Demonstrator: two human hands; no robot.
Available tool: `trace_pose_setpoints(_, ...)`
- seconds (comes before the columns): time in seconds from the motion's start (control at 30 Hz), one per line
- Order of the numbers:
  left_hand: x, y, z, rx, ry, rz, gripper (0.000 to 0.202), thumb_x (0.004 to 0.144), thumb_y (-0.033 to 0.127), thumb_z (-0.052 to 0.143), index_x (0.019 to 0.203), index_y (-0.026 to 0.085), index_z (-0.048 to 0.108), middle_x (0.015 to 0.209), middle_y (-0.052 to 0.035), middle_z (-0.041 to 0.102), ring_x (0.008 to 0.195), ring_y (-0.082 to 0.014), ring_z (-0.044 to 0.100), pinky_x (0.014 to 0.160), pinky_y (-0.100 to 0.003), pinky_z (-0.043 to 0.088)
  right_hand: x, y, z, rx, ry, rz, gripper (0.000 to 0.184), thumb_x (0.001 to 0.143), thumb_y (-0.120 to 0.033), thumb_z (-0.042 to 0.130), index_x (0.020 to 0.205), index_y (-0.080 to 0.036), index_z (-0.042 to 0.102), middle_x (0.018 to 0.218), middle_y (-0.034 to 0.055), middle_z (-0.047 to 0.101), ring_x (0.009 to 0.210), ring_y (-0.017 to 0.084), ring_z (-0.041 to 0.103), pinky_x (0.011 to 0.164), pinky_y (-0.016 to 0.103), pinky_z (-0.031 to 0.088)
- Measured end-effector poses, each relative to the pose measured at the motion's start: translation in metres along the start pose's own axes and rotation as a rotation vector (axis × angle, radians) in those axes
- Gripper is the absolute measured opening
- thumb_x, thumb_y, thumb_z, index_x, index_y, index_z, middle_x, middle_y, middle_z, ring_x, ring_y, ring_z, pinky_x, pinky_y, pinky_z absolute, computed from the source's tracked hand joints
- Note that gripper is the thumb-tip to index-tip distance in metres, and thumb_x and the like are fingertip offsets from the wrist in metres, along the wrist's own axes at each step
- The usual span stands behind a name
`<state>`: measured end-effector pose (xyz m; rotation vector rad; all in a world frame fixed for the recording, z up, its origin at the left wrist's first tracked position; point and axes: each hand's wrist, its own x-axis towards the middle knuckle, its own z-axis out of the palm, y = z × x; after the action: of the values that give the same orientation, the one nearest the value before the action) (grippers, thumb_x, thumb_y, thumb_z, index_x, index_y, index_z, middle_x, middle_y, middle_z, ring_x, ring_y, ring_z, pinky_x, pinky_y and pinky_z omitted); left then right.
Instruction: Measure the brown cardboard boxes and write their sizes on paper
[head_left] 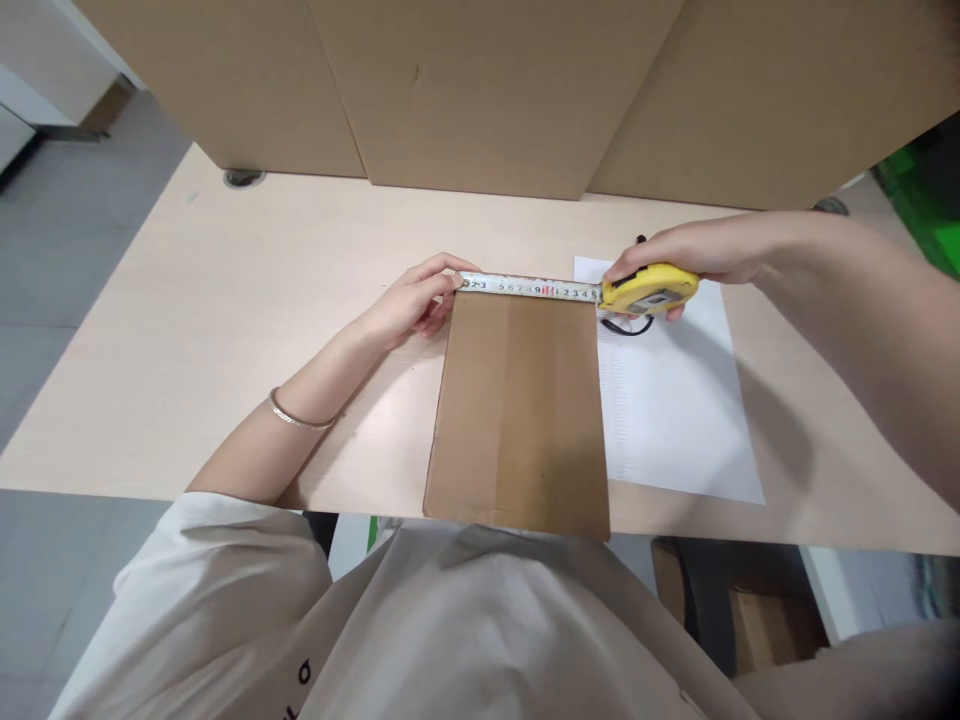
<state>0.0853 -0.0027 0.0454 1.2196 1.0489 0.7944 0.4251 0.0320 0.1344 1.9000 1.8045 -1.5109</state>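
White paper sheet [679, 400], brown cardboard box [525, 415] at table's [247, 300] near edge; left grip [409, 305] pinching, right grip [686, 248] clasping yellow tape measure [652, 286].

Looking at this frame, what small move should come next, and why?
Probably ease the yellow case slightly rightward with the right hand, the left hand steadying the blade at its free end. The blade runs along the far edge of the brown cardboard, but the case sits close against its right edge; exposing more blade should make that mark easier to read.
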Motion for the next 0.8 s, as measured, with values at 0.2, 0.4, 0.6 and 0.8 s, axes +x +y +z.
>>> trace_pose_setpoints(0.2,-0.002,0.002,0.004,0.019,0.033,-0.026,0.020,0.094,0.025,0.061,0.109,0.024,0.075,0.053,0.0067,0.041,0.040,-0.0106,0.029,0.042,-0.025,0.020,0.014,0.007,-0.007,-0.053,-0.077,-0.056,0.045,0.116,-0.050,0.065,0.099,-0.012,0.083,0.092,0.0063,0.080,0.079,0.012,0.073,0.061,0.018,0.050)
trace_pose_setpoints(0.4,-0.001,0.001,0.002,0.038,0.015,0.007,0.023,0.098,0.037,0.066,0.114,0.023,0.073,0.059,0.0075,0.042,0.042,-0.0102,0.036,0.042,-0.023,0.017,0.015,0.011,-0.011,-0.015,-0.083,-0.044,0.045,0.116,-0.052,0.065,0.102,-0.013,0.084,0.101,0.0076,0.081,0.088,0.014,0.076,0.069,0.020,0.056)
trace_pose_setpoints(0.6,-0.040,0.032,0.000,0.096,0.139,0.106,0.049,0.100,0.065,0.070,0.126,0.023,0.071,0.079,0.0016,0.060,0.049,-0.0102,0.050,0.043,-0.027,0.021,-0.007,0.016,0.000,0.177,-0.033,-0.092,0.042,0.115,-0.043,0.062,0.098,-0.010,0.082,0.098,0.0091,0.082,0.081,0.012,0.073,0.070,0.019,0.053)
trace_pose_setpoints(0.8,-0.157,-0.028,0.018,0.284,0.587,0.577,0.046,0.086,0.083,0.074,0.103,0.041,0.075,0.087,-0.0028,0.063,0.076,-0.0243,0.065,0.071,-0.047,0.059,-0.008,0.023,0.015,0.509,0.017,-0.138,0.042,0.107,-0.034,0.052,0.115,-0.006,0.082,0.093,0.0162,0.083,0.075,0.020,0.076,0.056,0.023,0.046)
